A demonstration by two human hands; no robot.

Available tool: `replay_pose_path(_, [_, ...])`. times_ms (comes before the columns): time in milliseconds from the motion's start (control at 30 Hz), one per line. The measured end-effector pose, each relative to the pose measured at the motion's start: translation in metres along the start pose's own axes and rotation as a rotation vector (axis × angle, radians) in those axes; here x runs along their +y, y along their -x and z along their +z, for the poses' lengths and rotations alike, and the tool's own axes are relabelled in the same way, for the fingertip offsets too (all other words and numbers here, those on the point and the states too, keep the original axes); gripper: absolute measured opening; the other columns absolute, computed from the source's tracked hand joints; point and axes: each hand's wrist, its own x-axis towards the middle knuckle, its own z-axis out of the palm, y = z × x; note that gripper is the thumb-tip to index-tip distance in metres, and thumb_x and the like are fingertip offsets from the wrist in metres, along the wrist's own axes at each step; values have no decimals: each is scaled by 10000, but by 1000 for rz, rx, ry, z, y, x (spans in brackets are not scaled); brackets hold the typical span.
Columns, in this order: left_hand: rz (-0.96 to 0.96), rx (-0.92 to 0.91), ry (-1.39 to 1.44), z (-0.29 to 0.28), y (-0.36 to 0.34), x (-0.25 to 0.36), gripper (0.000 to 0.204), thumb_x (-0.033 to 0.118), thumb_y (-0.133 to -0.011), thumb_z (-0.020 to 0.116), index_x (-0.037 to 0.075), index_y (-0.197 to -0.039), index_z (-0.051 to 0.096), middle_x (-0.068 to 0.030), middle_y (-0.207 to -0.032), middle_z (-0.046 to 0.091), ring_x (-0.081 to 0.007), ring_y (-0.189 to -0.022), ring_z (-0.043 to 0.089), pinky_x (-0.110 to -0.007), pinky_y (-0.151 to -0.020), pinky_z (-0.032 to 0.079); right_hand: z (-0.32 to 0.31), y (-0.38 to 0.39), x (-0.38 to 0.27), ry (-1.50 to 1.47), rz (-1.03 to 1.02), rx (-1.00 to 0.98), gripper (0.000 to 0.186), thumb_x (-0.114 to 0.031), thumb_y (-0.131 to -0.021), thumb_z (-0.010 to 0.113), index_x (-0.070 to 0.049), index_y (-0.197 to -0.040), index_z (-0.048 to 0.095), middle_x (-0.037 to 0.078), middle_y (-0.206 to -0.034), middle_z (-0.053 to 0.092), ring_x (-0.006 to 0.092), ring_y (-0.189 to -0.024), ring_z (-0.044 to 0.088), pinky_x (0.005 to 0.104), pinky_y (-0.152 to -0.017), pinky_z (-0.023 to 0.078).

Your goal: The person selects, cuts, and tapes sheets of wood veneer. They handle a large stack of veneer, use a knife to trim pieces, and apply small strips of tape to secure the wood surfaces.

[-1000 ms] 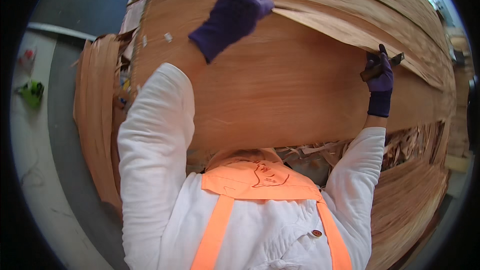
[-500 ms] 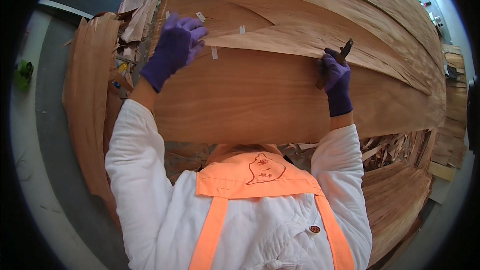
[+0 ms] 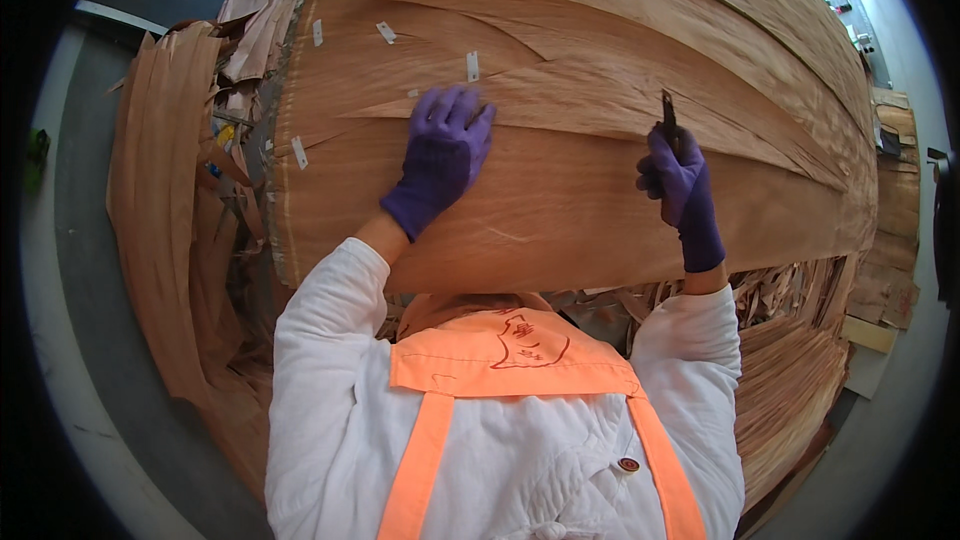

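A big sheet of thin reddish-brown wood veneer (image 3: 560,210) lies flat on a stack before me, split along the grain in long tapering strips. My left hand (image 3: 440,155), in a purple glove, presses flat on the sheet just below a split, fingers spread. My right hand (image 3: 680,185), also gloved, is closed around a small dark knife (image 3: 667,118) held upright, its tip at the edge of a long split. Small white tape patches (image 3: 472,65) dot the sheet's upper left.
Piles of curled veneer sheets (image 3: 160,230) lean at the left, with scraps (image 3: 790,290) under the stack's right edge and more stacked sheets (image 3: 800,390) at the lower right. Grey floor (image 3: 70,360) runs along the left. I wear a white jacket and orange apron.
Both hands came down from the far part of the sheet toward me. The left hand went from lifting a strip to lying flat. The lifted strip has settled down.
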Motion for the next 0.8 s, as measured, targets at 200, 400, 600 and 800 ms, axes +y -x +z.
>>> replay_pose_path(200, [-102, 76, -22, 14, 14, 0, 359, 209, -788, 601, 46, -1108, 588, -134, -1189, 506, -281, -1110, 472, -418, -968, 353, 44, -9, -22, -119, -62, -580, 265, -275, -873, 575, -42, -997, 548, 36, -746, 564, 93, -667, 551, 232, -567, 432])
replay_pose_path(400, [-130, 73, -9, 12, 16, 5, 377, 192, -800, 586, 22, -1136, 559, -134, -1190, 507, -291, -1126, 464, -426, -973, 360, 91, -19, -10, 73, 28, -518, 289, -222, -873, 570, 14, -1035, 527, 63, -779, 587, 117, -643, 573, 259, -573, 480])
replay_pose_path(600, [-139, 77, -29, 10, 17, 5, 361, 183, -809, 580, 19, -1131, 562, -138, -1188, 513, -290, -1145, 459, -423, -976, 353, 100, -47, 1, 496, -290, -345, 288, -241, -842, 583, 12, -979, 568, 108, -685, 609, 176, -612, 591, 312, -577, 461])
replay_pose_path(800, [-137, 72, -4, 11, 13, 2, 355, 179, -815, 576, 12, -1128, 561, -143, -1188, 511, -295, -1144, 461, -414, -977, 352, 104, -56, 1, 622, -272, -269, 305, -283, -826, 572, -15, -973, 582, 197, -740, 610, 321, -699, 612, 386, -640, 458])
